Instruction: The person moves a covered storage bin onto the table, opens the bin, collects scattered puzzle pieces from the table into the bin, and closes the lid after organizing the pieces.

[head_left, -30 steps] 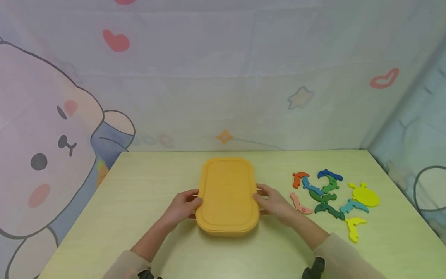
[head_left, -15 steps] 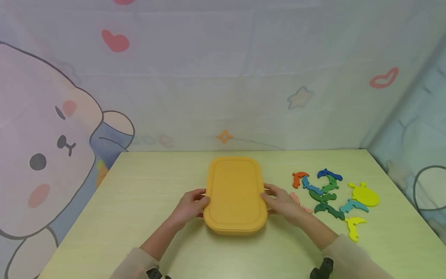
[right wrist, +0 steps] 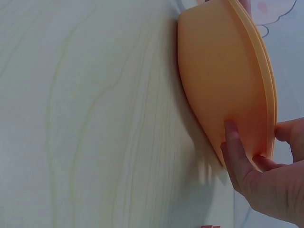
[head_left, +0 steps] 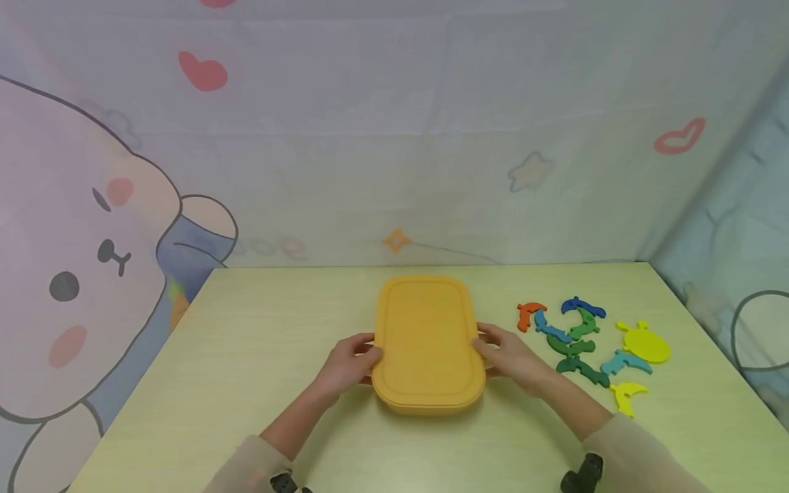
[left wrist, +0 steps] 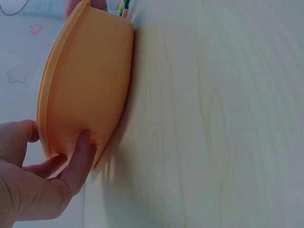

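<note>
A yellow-orange lidded box [head_left: 428,342] stands lengthwise in the middle of the table, its lid on. My left hand [head_left: 350,363] grips its left long side. In the left wrist view the thumb is at the lid's rim and the fingertips [left wrist: 83,137] press the side wall below. Opposite it, my right hand [head_left: 510,356] holds the right side the same way, with fingertips [right wrist: 231,127] against the wall in the right wrist view. The box's underside sits close to the tabletop; whether it touches all along is hard to tell. Its contents are hidden.
Right of the box lie several flat toy bird-like pieces, among them an orange one [head_left: 525,317], a dark green one [head_left: 582,370] and a light blue one [head_left: 627,361]. A yellow round piece with small projections [head_left: 647,344] lies beyond them. A printed cloth [head_left: 345,171] hangs behind the table.
Both hands have slid the box to the right along the table, toward the toy pieces. The pink piece, visible earlier, is now hidden behind the right hand and forearm in the head view.
</note>
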### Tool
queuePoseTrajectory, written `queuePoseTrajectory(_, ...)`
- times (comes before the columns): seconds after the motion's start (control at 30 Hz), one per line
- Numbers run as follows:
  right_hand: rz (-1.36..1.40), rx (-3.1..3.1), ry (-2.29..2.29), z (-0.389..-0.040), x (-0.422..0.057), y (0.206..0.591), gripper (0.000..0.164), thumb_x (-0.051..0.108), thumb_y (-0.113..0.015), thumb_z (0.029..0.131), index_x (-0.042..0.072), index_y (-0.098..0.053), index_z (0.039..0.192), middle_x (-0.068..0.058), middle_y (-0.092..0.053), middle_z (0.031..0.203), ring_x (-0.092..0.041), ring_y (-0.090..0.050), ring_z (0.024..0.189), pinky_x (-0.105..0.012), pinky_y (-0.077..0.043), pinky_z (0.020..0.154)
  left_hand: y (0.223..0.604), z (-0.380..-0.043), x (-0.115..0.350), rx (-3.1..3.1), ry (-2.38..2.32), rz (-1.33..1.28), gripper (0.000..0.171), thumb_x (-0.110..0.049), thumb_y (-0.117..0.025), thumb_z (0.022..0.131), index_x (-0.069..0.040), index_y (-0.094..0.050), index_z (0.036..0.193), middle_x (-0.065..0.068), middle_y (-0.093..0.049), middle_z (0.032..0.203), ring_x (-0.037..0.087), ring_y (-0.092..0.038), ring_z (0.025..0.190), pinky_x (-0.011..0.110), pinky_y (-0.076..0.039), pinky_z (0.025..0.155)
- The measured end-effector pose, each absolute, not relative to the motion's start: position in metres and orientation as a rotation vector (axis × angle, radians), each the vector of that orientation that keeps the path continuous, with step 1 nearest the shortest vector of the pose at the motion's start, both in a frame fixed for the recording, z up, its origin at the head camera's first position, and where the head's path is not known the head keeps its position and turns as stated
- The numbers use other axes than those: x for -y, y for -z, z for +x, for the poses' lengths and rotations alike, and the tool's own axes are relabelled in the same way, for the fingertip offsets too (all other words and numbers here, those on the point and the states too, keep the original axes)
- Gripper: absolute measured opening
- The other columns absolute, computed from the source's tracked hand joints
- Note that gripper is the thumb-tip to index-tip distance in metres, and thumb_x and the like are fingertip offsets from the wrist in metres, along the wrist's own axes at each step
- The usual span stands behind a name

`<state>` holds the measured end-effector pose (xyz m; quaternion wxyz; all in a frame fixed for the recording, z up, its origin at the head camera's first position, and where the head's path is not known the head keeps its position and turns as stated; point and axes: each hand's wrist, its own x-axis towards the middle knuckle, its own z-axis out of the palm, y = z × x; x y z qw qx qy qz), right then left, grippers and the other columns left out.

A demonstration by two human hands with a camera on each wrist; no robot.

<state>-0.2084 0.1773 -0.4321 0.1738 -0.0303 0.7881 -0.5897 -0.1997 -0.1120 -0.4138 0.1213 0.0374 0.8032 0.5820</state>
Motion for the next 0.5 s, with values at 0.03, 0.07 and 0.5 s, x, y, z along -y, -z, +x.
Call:
queuePoseTrajectory(0.03,-0.088,-2.231,1.673,-0.209,-0.179,0.433,0.062,0.030,-0.050,0.095,0.003,-0.023,0.144,-0.024,-0.034,0.139,-0.023,-0.060,0.098,-0.036,-0.055,0.077,0.410,-0.197,0.111,-2.345,-1.697,0.115,0.041,-0.011,-0.050,0.088,0.004,-0.050,0.127,0.020,-0.058,0.106,0.017,-0.062,0.071,0.038,-0.057,0.065)
queuePoseTrajectory(0.07,-0.089,-2.230,1.672,-0.209,-0.180,0.433,0.063,0.031,-0.050,0.095,0.003,-0.023,0.145,-0.025,-0.034,0.139,-0.023,-0.060,0.097,-0.036,-0.055,0.077,0.406,-0.195,0.109,-2.342,-1.696,0.117,0.042,-0.010,-0.050,0.088,0.004,-0.050,0.127,0.020,-0.058,0.107,0.017,-0.062,0.071,0.038,-0.057,0.066)
queuePoseTrajectory(0.5,-0.073,-2.249,1.651,-0.210,-0.185,0.433,0.063,0.032,-0.050,0.095,0.003,-0.023,0.144,-0.024,-0.034,0.139,-0.022,-0.059,0.098,-0.036,-0.055,0.076,0.412,-0.198,0.105,-2.325,-1.707,0.159,0.042,-0.013,-0.051,0.089,0.004,-0.049,0.127,0.019,-0.059,0.107,0.017,-0.063,0.073,0.037,-0.057,0.065)
